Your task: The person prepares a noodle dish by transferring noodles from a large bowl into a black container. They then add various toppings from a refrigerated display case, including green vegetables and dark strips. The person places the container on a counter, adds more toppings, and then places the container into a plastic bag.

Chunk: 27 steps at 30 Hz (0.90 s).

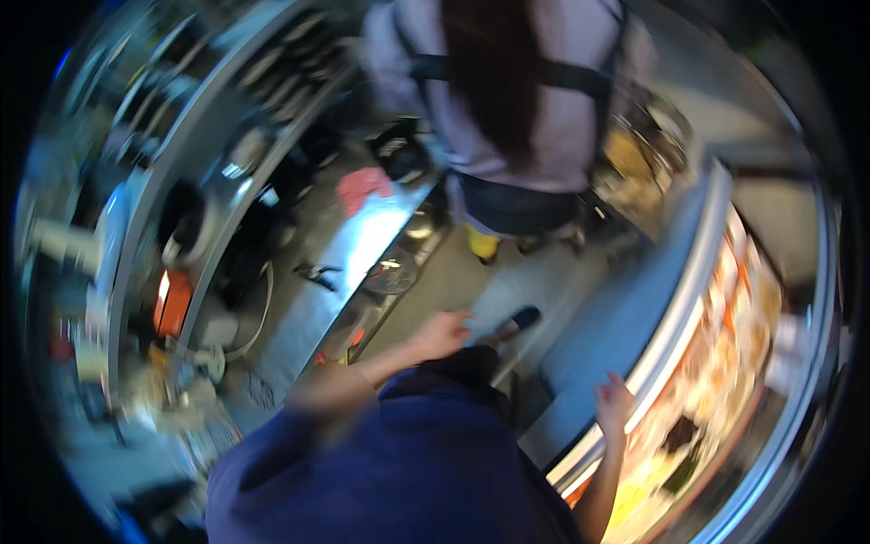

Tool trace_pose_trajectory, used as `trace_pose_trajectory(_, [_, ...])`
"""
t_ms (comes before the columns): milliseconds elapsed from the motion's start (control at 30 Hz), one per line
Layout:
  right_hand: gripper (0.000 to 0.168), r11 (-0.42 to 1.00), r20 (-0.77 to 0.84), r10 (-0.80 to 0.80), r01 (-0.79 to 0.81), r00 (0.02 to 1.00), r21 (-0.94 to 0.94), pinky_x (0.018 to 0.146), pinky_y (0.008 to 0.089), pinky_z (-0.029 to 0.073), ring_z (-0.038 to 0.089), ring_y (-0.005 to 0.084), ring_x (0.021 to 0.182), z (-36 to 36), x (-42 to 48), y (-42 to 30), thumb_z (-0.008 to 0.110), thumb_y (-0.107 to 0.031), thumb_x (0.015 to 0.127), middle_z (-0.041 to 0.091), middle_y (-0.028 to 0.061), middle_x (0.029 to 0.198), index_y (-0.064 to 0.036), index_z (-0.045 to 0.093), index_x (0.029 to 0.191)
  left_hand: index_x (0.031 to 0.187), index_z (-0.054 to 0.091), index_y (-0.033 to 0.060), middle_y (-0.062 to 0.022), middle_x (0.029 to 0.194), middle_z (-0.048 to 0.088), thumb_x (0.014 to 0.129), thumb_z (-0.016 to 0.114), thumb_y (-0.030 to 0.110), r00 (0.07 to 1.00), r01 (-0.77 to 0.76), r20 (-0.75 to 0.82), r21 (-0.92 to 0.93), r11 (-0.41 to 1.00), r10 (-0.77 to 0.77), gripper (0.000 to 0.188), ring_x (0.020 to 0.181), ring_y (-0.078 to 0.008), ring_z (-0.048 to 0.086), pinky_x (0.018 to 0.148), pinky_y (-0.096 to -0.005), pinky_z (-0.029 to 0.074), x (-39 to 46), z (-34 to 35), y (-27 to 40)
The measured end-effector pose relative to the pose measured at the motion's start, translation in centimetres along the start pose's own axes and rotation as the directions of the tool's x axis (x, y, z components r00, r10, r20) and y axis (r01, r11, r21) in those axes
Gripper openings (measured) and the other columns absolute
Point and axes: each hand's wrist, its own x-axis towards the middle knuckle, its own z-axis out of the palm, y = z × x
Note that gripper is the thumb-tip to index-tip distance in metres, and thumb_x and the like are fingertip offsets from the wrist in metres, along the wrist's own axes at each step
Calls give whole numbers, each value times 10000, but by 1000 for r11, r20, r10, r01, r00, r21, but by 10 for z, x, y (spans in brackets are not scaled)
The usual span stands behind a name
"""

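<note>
My left hand (442,334) is over the floor in front of my body, its fingers loosely curled; nothing shows in it. To the right, my right hand (614,402) is beside the pale edge of a lit food display case (707,353), and no object can be made out in it. Whether it touches the edge, I cannot tell. Blurred food in several colours fills the case. Left of my left hand runs a metal counter (367,238), with a pink cloth (363,190) and a dark clamp-like tool (319,275) on it.
A person (516,122) with dark straps across the back stands in the aisle ahead. Shelves (224,272) with dark kitchenware and an orange box (173,304) line the left. Glass bowls (393,272) are below the counter's edge. A blue-grey worktop (612,292) lies at right.
</note>
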Motion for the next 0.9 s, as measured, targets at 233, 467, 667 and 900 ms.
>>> trace_pose_trajectory(233, [300, 916, 388, 279, -123, 879, -381, 772, 411, 530, 667, 310, 863, 192, -44, 91, 662, -290, 812, 676, 189, 905, -53, 673, 997, 1195, 586, 38, -67, 864, 654, 875, 581, 99, 930, 335, 87, 206, 920, -358, 325, 752, -177, 626, 673, -311, 510, -120, -64, -130])
trace_pose_trajectory(467, [542, 566, -196, 809, -824, 554, 7, 934, 443, 465, 574, 405, 1087, 281, -15, 244, 626, -299, 781, 597, 275, 1144, 34, 513, 1195, 1204, 572, 67, -57, 873, 642, 897, 618, 152, 804, 384, 450, 107, 917, -389, 322, 757, -144, 609, 707, -284, 499, -85, 53, -178])
trace_pose_trajectory(667, [550, 498, -689, 721, -638, -71, 588, 842, 430, 495, 622, 368, 905, 313, 62, 306, 672, -163, 777, 617, 247, 1023, 58, 432, 1220, 1247, 525, 59, -110, 1023, 592, 889, 641, 202, 855, 366, 410, -42, 930, -318, 402, 906, -200, 558, 785, -318, 451, -25, 104, -275])
trace_pose_trajectory(900, [574, 902, -528, 426, -301, 735, 309, 794, 400, 488, 587, 321, 883, 456, 46, 186, 656, -110, 771, 579, 188, 1109, 10, 436, 1287, 1405, 328, -11, -246, 1401, 371, 834, 648, 424, 923, -204, 329, -15, 979, 197, 786, 1311, -373, 352, 1078, -429, 310, 162, 212, -278])
